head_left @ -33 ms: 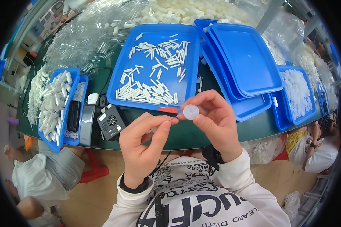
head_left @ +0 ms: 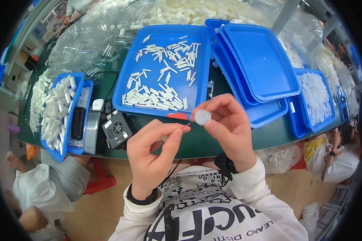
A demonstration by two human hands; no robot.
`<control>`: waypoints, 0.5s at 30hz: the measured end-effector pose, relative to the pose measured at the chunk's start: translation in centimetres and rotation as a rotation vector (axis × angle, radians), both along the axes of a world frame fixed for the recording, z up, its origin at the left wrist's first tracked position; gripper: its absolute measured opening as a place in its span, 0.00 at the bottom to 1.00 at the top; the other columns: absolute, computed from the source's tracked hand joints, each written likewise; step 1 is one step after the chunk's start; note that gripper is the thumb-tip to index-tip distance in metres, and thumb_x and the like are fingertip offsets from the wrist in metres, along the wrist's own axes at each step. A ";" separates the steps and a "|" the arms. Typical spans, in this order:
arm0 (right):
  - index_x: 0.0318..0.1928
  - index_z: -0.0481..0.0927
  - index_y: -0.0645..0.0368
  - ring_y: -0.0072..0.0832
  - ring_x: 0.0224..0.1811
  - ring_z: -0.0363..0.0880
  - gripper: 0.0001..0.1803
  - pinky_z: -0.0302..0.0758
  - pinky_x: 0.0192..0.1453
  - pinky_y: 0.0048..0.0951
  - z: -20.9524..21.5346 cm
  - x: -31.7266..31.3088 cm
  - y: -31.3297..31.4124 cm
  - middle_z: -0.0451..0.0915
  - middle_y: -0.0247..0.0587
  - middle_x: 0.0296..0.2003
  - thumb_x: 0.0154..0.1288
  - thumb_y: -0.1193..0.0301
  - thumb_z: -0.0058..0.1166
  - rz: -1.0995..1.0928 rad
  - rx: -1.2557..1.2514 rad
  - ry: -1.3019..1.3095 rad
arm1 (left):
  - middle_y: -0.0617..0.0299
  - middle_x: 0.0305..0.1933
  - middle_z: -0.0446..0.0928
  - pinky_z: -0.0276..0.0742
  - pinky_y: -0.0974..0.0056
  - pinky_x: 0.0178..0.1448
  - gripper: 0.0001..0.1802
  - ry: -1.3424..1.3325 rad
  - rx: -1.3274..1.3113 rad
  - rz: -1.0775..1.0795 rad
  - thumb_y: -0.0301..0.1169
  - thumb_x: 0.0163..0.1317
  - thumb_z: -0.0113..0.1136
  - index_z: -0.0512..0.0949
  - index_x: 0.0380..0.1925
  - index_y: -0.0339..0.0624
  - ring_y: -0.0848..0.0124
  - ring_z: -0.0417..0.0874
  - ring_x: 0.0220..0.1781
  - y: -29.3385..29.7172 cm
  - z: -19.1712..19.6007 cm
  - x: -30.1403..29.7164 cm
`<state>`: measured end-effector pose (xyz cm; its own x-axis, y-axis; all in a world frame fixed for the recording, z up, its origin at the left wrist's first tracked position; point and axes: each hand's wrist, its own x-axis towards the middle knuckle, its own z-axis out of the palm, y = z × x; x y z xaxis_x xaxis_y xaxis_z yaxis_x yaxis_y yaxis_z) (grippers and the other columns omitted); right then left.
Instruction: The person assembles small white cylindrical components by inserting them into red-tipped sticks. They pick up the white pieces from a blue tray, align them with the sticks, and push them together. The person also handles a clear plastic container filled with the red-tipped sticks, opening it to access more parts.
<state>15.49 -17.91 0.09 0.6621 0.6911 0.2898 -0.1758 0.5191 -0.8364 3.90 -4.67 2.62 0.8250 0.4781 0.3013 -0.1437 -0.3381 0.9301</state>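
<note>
Green bench: blue tray (head_left: 126, 86) of white tubes (head_left: 161, 86); right hand (head_left: 225, 128) pinches white disc (head_left: 202, 117), left hand (head_left: 153, 154) pinches red pin (head_left: 186, 126).

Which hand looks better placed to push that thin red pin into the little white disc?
Probably the left hand: it pinches the thin red pin, tip aimed at the white disc. The right hand holds that disc.

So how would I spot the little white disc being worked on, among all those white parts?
Start at the big blue tray of white tubes mid-table. Just below its near edge, the right hand pinches a small white disc. It alone is round, flat and held in the air.
</note>
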 end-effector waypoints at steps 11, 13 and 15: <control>0.53 0.74 0.68 0.31 0.52 0.77 0.15 0.71 0.59 0.32 -0.9 -1.9 -0.6 0.78 0.50 0.48 0.66 0.79 0.50 -0.087 0.090 0.126 | 0.67 0.20 0.70 0.53 0.75 0.23 0.08 -0.001 -0.008 0.024 0.22 0.55 0.60 0.83 0.35 0.37 0.82 0.65 0.22 -2.7 -0.2 1.4; 0.51 0.74 0.68 0.32 0.52 0.77 0.14 0.72 0.59 0.32 -0.9 -1.9 -0.8 0.78 0.50 0.48 0.65 0.79 0.51 -0.103 0.046 0.073 | 0.67 0.20 0.70 0.54 0.75 0.24 0.07 -0.021 -0.002 0.030 0.21 0.55 0.60 0.83 0.35 0.37 0.82 0.66 0.22 -2.7 -0.7 1.5; 0.50 0.74 0.68 0.32 0.52 0.77 0.13 0.73 0.58 0.32 -0.9 -1.8 -1.1 0.78 0.50 0.48 0.65 0.80 0.51 -0.108 0.021 0.021 | 0.67 0.21 0.70 0.56 0.75 0.24 0.07 -0.034 0.008 0.025 0.21 0.55 0.60 0.82 0.35 0.36 0.81 0.67 0.22 -2.7 -0.9 1.6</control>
